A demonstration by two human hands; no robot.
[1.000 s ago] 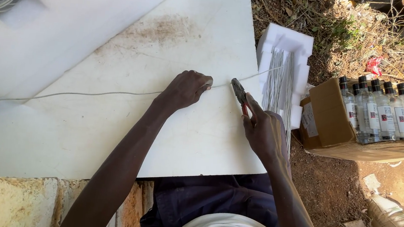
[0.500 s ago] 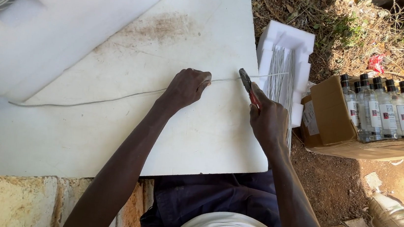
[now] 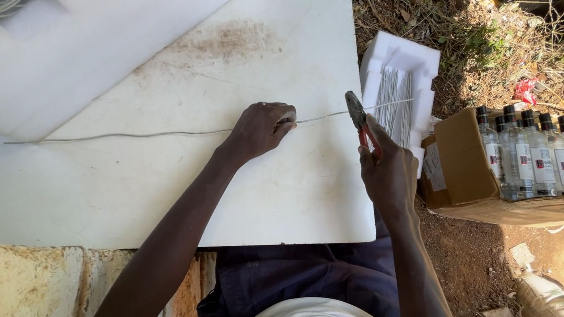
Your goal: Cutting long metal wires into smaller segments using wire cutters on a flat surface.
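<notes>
- We are pinning the long wire [image 3: 160, 133] to the white counter [image 3: 119, 198] with our left hand [image 3: 260, 130], fingers curled down and pinching the strand near the right edge.
- Our right hand [image 3: 385, 175] is gripping red-handled pliers [image 3: 361, 121], fingers wrapped around the handles; the jaws are sitting on the wire just past our left hand. Whether they are biting through, we cannot tell.
- A bundle of cut wire lengths [image 3: 392, 100] is lying in the foam tray [image 3: 402, 60] beyond the right edge, so we judge several pieces done.
- Much wire is trailing toward the left edge, uncut: plenty remaining.
- A carton of bottles [image 3: 537, 155] is sitting on the ground.
</notes>
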